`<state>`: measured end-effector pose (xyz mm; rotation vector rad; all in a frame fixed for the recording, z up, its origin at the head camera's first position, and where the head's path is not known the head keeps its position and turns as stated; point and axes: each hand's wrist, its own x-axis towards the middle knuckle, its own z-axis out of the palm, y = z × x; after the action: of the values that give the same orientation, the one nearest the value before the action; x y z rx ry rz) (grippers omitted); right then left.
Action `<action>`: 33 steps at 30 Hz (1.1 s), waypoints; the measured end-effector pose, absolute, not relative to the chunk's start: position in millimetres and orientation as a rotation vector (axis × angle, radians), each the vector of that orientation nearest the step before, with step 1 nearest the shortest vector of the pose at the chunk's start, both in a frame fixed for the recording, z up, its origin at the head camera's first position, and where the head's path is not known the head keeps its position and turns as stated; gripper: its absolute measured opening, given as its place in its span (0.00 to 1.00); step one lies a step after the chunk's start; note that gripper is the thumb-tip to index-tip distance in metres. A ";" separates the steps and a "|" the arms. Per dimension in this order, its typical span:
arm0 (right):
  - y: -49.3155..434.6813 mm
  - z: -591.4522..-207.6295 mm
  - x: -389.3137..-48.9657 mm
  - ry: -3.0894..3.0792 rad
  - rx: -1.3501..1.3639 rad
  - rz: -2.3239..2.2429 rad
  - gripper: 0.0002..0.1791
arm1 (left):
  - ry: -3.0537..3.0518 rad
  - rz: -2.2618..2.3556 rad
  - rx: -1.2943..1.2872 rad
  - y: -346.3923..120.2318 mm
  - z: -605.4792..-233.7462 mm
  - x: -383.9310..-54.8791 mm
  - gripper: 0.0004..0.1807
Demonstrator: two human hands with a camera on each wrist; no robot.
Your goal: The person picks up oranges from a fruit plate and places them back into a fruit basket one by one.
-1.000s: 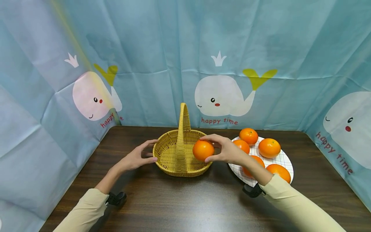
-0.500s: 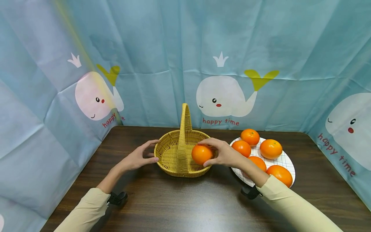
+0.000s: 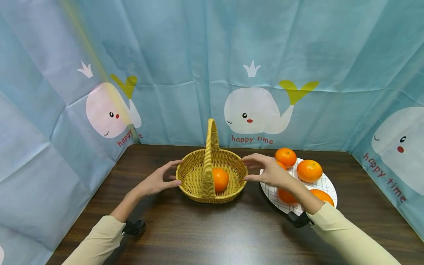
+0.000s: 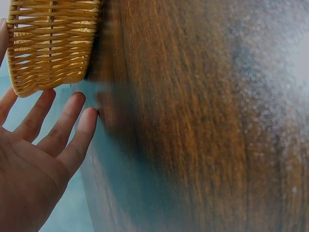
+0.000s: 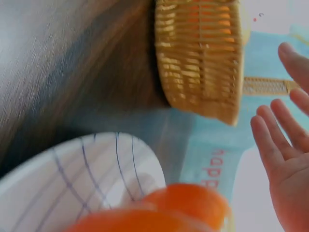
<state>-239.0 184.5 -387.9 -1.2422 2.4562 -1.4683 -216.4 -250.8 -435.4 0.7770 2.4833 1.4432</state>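
Observation:
A yellow wicker basket [image 3: 208,198] with a tall arched handle [image 3: 208,162] stands on the table. One orange [image 3: 220,180] lies inside it, right of the handle and partly covered by it. My left hand [image 3: 159,180] rests at the basket's left end, its thumb at the front rim; the left wrist view shows its fingers [image 4: 63,123] nearly straight against the wicker. At the basket's right end is my right hand [image 3: 268,171], holding nothing, fingers spread and fingertips close to the rim. In the right wrist view its fingers [image 5: 285,130] stand apart from the wicker.
A white plate with dark grid lines [image 3: 328,187] sits on the right, bearing several oranges [image 3: 309,170], partly behind my right forearm. The dark wooden table [image 3: 212,232] ends at a blue curtain [image 3: 172,110] printed with whales.
My right hand has lowered the orange into the basket, let go of it and drawn back right to the rim. The left hand stays at the basket's left end.

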 end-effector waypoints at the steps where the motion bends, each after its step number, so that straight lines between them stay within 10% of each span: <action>1: 188.5 -386.4 -238.6 2.464 -1.222 -1.470 0.30 | 2.482 1.446 0.780 -250.5 -435.3 -216.5 0.39; 33: 302.1 -374.7 -218.2 2.745 -0.973 -1.329 0.22 | 2.503 1.437 0.775 -251.5 -437.8 -218.0 0.40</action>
<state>-218.2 302.1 -374.7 -0.9726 2.7448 -1.3289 -218.0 -251.5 -437.8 0.7751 2.5031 1.4373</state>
